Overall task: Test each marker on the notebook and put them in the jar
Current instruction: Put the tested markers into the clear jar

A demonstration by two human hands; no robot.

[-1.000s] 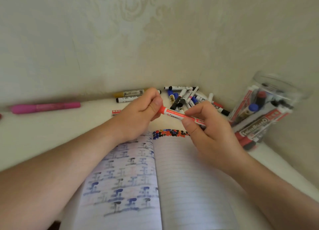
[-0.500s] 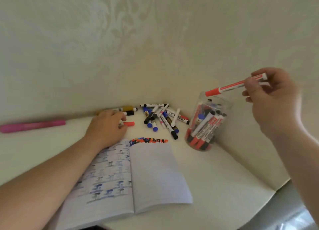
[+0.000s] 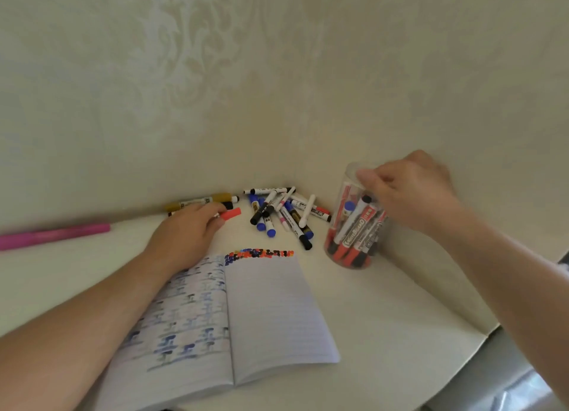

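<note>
Jar (image 3: 354,225), clear plastic cylinder, slim markers (image 3: 283,213)

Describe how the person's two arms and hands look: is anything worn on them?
Both forearms are bare up to the picture's edge: no sleeves, watch or bracelet show. The left hand and the right hand wear no gloves, and no rings can be seen, though the right hand is slightly blurred.

Clear plastic jar (image 3: 345,195); paper notebook (image 3: 271,306)
</note>
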